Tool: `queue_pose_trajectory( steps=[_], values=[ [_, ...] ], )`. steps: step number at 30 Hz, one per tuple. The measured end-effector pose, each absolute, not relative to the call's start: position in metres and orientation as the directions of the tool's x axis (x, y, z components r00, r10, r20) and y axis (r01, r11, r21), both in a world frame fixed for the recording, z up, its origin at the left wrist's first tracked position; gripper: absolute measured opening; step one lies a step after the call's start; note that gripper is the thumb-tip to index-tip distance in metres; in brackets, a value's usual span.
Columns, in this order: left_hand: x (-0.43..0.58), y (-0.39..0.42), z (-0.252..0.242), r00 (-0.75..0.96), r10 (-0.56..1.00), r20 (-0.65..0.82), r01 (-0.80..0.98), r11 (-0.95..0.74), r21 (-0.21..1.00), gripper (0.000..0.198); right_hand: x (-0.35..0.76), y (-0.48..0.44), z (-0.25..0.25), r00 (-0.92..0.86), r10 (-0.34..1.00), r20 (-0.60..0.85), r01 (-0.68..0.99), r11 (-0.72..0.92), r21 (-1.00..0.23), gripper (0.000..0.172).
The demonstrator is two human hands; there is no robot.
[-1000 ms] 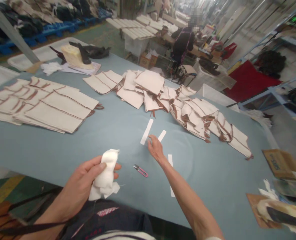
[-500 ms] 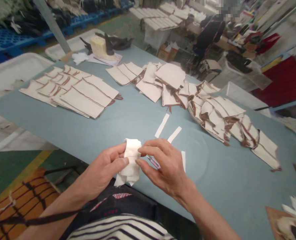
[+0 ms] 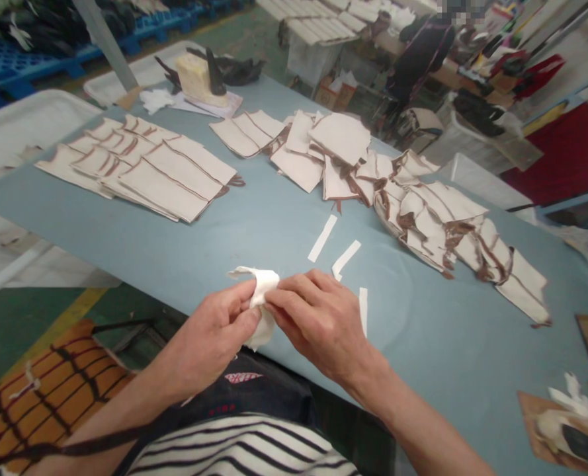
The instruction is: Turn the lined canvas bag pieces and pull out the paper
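A small white fabric piece (image 3: 264, 291) is folded between my two hands above the table's near edge. My left hand (image 3: 227, 324) pinches its left side with thumb and fingers. On the other side, my right hand (image 3: 318, 317) has its fingertips closed on the cloth's right edge. The small thread snips seen earlier in the right palm are hidden now. Just beyond my right hand lie white strips: one straight strip (image 3: 322, 238), one bent strip (image 3: 346, 259) and one partly covered strip (image 3: 363, 311).
Cream panels with brown edging (image 3: 174, 172) lie overlapped on the blue-green table (image 3: 274, 231) at left. A looser heap of similar panels (image 3: 422, 211) stretches along the far right side. A yellow foam block (image 3: 193, 78) stands at the back. A person (image 3: 417, 59) is in the background.
The white fabric has been bent over, and its upper flap now points left. My right fingers have closed on its edge, and the snips have gone out of sight.
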State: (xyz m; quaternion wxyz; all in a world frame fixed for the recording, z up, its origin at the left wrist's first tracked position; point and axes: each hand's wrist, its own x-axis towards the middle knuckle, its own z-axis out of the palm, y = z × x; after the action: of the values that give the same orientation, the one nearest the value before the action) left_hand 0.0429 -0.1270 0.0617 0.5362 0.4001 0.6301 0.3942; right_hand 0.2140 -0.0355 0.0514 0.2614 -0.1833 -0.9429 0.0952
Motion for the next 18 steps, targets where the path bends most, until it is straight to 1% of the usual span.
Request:
queue_pose_trajectory(
  steps=[3, 4, 6, 7, 9, 11, 12, 13, 14, 15, 16, 18],
  values=[
    [0.046, -0.129, 0.061, -0.074, 0.934, -0.348, 0.125, 0.355, 0.926, 0.022, 0.216, -0.038, 0.046, -0.791, 0.434, 0.432, 0.289, 0.887, -0.361, 0.022],
    [0.047, -0.13, 0.06, -0.062, 0.932, -0.357, 0.119, 0.362, 0.925, 0.022, 0.216, -0.039, 0.045, -0.783, 0.458, 0.42, 0.289, 0.866, -0.407, 0.021],
    [0.048, -0.131, 0.057, -0.035, 0.926, -0.377, 0.094, 0.378, 0.921, 0.021, 0.216, -0.04, 0.041, -0.749, 0.543, 0.378, 0.297, 0.786, -0.541, 0.021],
    [0.049, -0.131, 0.056, -0.022, 0.922, -0.386, 0.081, 0.386, 0.919, 0.02, 0.215, -0.041, 0.039, -0.725, 0.604, 0.331, 0.31, 0.715, -0.626, 0.021],
    [0.05, -0.131, 0.053, 0.003, 0.914, -0.406, 0.062, 0.405, 0.912, 0.018, 0.215, -0.041, 0.037, -0.679, 0.713, 0.174, 0.341, 0.517, -0.785, 0.023],
    [0.049, -0.131, 0.052, 0.022, 0.905, -0.425, 0.043, 0.423, 0.905, 0.018, 0.215, -0.041, 0.035, -0.657, 0.754, 0.02, 0.359, 0.336, -0.871, 0.025],
    [0.048, -0.131, 0.052, 0.032, 0.903, -0.429, 0.027, 0.429, 0.903, 0.019, 0.217, -0.041, 0.035, -0.66, 0.751, -0.011, 0.354, 0.298, -0.887, 0.024],
    [0.047, -0.13, 0.052, 0.04, 0.902, -0.43, 0.008, 0.43, 0.903, 0.021, 0.218, -0.041, 0.035, -0.668, 0.744, 0.004, 0.339, 0.309, -0.889, 0.021],
    [0.046, -0.13, 0.052, 0.046, 0.904, -0.425, -0.008, 0.426, 0.905, 0.023, 0.22, -0.04, 0.036, -0.678, 0.732, 0.061, 0.317, 0.366, -0.875, 0.015],
    [0.045, -0.13, 0.052, 0.05, 0.906, -0.419, -0.019, 0.421, 0.907, 0.025, 0.223, -0.039, 0.037, -0.692, 0.708, 0.14, 0.296, 0.455, -0.84, 0.009],
    [0.043, -0.129, 0.052, 0.052, 0.909, -0.413, -0.023, 0.415, 0.91, 0.027, 0.225, -0.038, 0.038, -0.71, 0.668, 0.223, 0.277, 0.556, -0.784, 0.006],
    [0.041, -0.129, 0.051, 0.056, 0.911, -0.409, -0.009, 0.41, 0.912, 0.027, 0.228, -0.036, 0.041, -0.75, 0.568, 0.339, 0.258, 0.722, -0.642, 0.009]
  ],
)
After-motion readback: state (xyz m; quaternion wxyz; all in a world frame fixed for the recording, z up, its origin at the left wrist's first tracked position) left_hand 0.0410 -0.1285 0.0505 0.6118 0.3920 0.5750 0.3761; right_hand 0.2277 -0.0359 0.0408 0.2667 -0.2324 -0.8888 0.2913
